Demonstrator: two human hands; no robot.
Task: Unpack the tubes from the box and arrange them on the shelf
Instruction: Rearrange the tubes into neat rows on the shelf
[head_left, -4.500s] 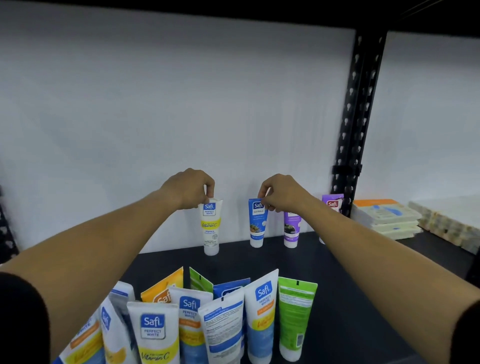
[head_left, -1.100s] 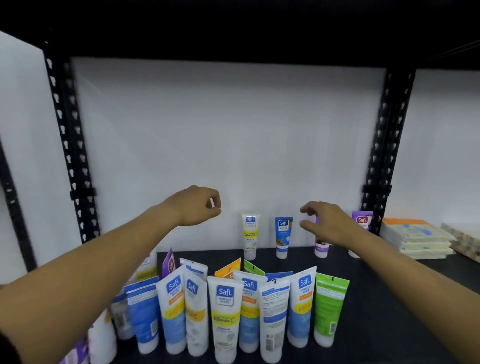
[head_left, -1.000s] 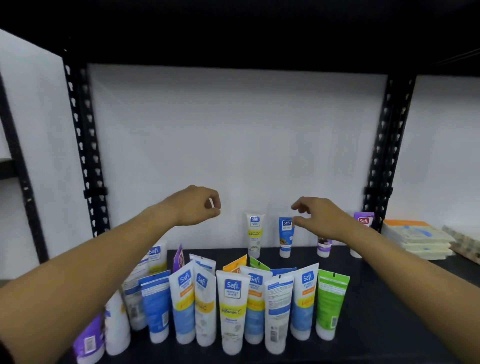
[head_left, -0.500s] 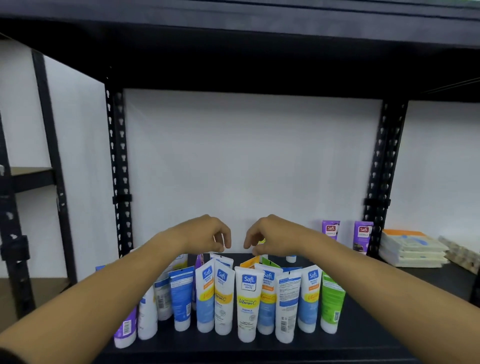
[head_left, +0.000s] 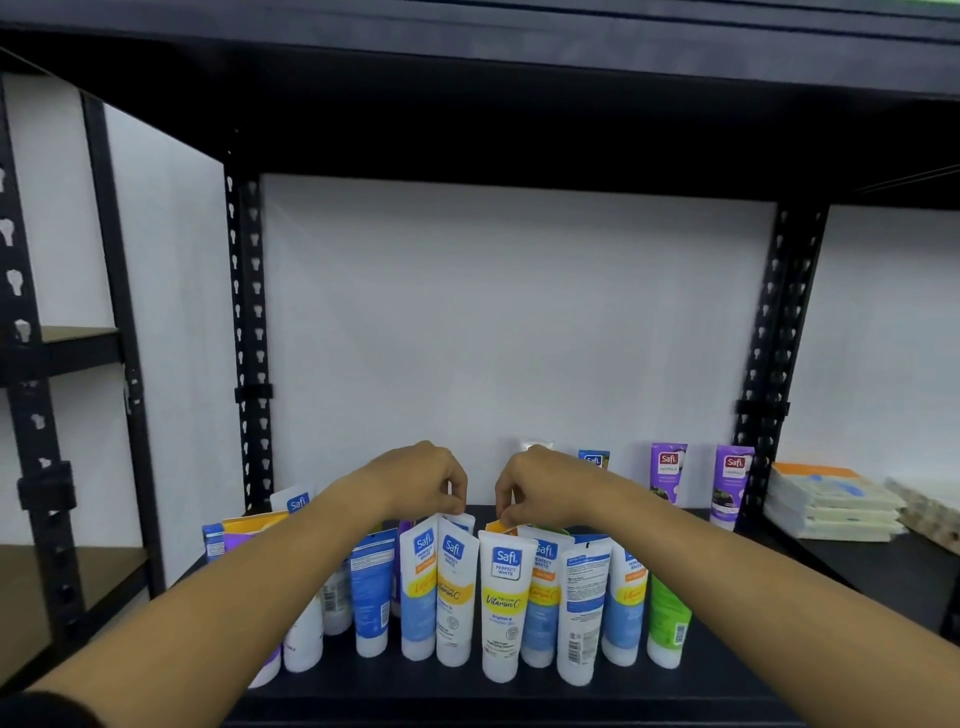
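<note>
Orange-topped tube (head_left: 503, 527) pinched in my right hand (head_left: 540, 486), white tube (head_left: 457, 519) in my left hand (head_left: 421, 480), both amid the shelf's (head_left: 857, 577) front-edge cluster; next, probably lift them to the back row.

Black shelf (head_left: 857, 582) w/ upright tubes (head_left: 504, 597), maybe pads (head_left: 831, 504)

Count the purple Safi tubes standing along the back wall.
2: one purple tube right of the blue-topped tube, another beside the right upright. More purple shows among the front left tubes, partly hidden.
</note>
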